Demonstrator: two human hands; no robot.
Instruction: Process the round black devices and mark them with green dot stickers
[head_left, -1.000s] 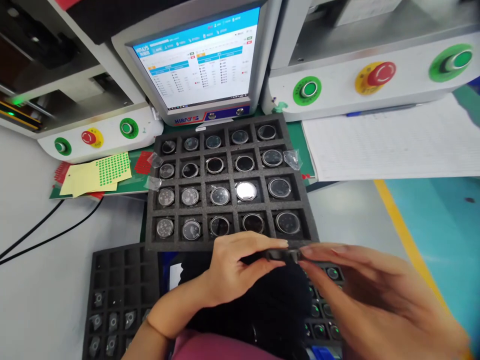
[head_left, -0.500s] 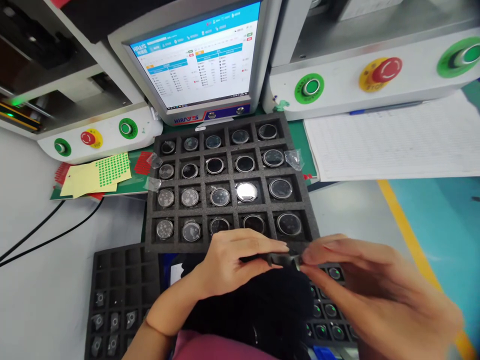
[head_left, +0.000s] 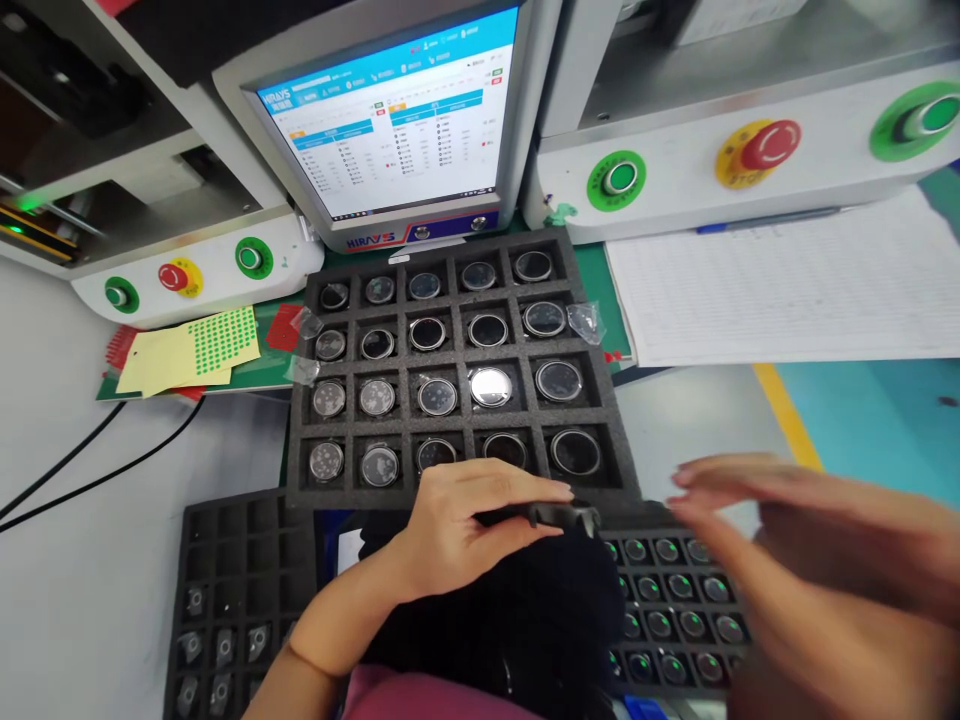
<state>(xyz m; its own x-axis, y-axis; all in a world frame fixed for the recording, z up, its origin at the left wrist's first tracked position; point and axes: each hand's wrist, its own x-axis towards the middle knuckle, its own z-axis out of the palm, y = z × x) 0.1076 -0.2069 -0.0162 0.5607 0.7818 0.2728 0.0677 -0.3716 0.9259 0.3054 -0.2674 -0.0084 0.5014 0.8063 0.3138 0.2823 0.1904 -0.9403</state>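
Observation:
My left hand (head_left: 469, 525) is closed, with thumb and fingers pinching a thin dark piece (head_left: 566, 515) that looks like a round watch body seen edge-on. The fingers cover part of it. Off to the right, apart from that piece, my right hand (head_left: 795, 560) is blurred. Its thumb and fingertips come together in a pinch, and whatever may be between them is too small or smeared to make out. Just beyond my left hand lies a grey foam tray (head_left: 469, 358) with round watch bodies (head_left: 576, 452) in its compartments.
Below right sits a second foam tray (head_left: 679, 605) of round pieces with green dots. A third tray (head_left: 251, 585), lower left, holds several small wrapped parts. Behind stand a monitor (head_left: 390, 130) and machines with green buttons (head_left: 621, 177) and red stop buttons (head_left: 771, 147). Paper sheets (head_left: 787, 290) lie right.
My right hand has come away from the dark piece and moved to the right, uncovering more of the green-dotted tray. My left hand stays in place, still pinching the piece.

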